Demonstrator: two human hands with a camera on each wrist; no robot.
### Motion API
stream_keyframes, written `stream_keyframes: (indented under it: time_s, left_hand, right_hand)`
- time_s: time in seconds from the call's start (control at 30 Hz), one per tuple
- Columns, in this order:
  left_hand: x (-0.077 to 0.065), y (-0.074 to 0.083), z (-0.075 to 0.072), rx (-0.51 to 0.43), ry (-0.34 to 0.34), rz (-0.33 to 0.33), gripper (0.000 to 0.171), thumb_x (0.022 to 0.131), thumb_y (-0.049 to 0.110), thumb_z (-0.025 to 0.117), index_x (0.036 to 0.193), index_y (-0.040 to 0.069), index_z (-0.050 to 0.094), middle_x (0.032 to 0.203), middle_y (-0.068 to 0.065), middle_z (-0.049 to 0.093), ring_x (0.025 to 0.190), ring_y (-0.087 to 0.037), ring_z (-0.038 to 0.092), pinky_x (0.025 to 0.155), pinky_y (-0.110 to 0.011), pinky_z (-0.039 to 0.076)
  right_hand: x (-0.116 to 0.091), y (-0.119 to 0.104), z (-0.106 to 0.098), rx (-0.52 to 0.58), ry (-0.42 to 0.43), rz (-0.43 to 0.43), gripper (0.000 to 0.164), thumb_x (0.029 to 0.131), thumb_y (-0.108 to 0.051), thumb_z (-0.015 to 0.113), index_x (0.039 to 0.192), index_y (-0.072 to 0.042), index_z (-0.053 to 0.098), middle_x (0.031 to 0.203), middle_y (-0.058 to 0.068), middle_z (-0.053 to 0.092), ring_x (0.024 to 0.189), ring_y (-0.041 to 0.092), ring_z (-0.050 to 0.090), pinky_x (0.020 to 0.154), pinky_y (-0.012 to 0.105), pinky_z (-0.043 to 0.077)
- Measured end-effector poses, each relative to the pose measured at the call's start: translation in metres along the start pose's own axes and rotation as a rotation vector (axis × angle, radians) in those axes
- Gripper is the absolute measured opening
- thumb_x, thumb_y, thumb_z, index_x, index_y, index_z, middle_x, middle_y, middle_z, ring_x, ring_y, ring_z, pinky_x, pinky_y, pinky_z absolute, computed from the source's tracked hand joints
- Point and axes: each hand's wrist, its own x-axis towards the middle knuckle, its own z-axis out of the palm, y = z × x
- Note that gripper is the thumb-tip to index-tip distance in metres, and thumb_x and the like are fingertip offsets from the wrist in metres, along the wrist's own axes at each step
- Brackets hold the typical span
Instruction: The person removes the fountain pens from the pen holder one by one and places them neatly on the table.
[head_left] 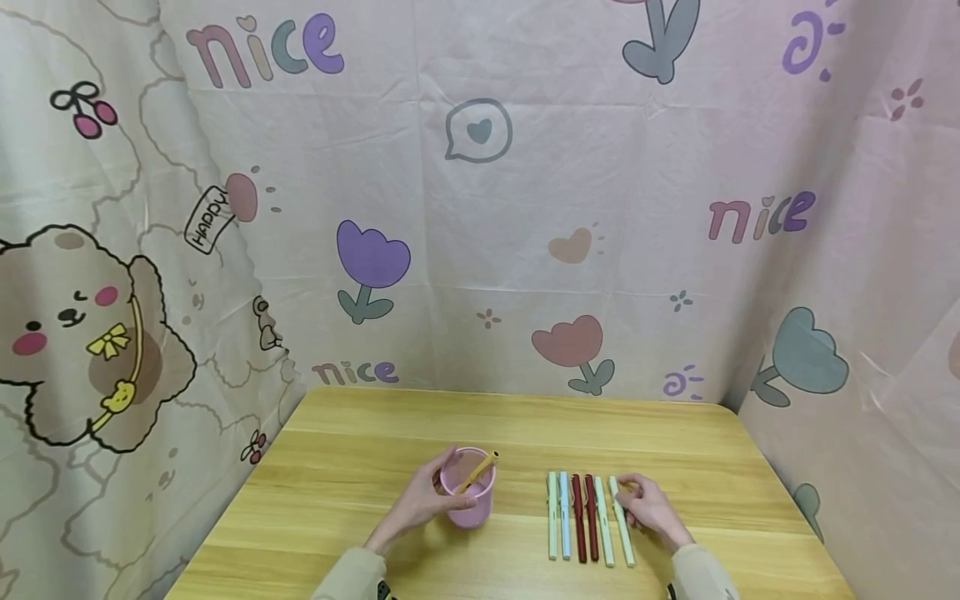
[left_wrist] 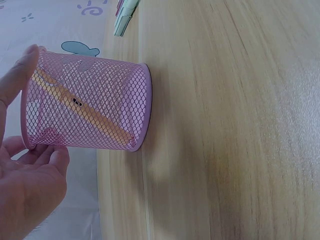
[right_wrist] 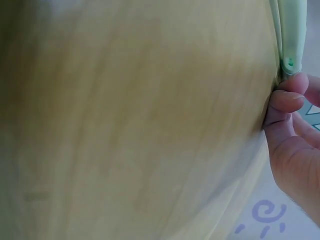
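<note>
My left hand (head_left: 429, 492) holds a pink mesh pen cup (head_left: 472, 510) near its rim, thumb on one side and fingers on the other. A yellow pen (head_left: 477, 472) leans inside the cup, its upper end above the rim; through the mesh in the left wrist view, the yellow pen (left_wrist: 95, 116) slants down toward the base. My right hand (head_left: 648, 506) has its fingertips at the upper end of the rightmost light green pen (head_left: 622, 525). In the right wrist view, curled fingers (right_wrist: 287, 100) meet the end of that light green pen (right_wrist: 292, 35).
Left of that pen, several others lie side by side: a light green pen (head_left: 604, 525), two dark red pens (head_left: 592, 521), a light blue pen (head_left: 565, 521) and another light green pen (head_left: 552, 521). A patterned curtain (head_left: 480, 250) rises behind the wooden table (head_left: 360, 433) and along its sides.
</note>
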Motion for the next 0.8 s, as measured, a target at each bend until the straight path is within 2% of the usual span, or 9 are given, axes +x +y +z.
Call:
stream_keyframes:
  time_s: [0.23,0.8]
  left_hand:
    - [-0.0003,-0.0007,-0.0001,-0.002,0.005,0.004,0.104,0.077,0.017,0.087,0.154,-0.012,0.023,0.153,-0.034,0.040,0.138,-0.050,0.045,0.117,-0.058,0.040]
    - [-0.0005,-0.0019,-0.0008,0.022,-0.009,0.026,0.104,0.077,0.019,0.087,0.152,-0.014,0.022,0.153,-0.035,0.039,0.138,-0.052,0.044,0.116,-0.061,0.038]
  right_hand:
    - [-0.0002,0.0006,-0.0016,0.017,-0.036,-0.010,0.050,0.095,-0.006,0.061,0.139,0.013,0.045,0.072,0.004,0.056,0.055,0.012,0.052,0.047,0.019,0.047]
    - [0.0006,0.0005,0.0003,-0.013,-0.038,-0.008,0.051,0.093,-0.005,0.063,0.139,0.012,0.047,0.071,0.006,0.061,0.056,0.012,0.053,0.047,0.018,0.048]
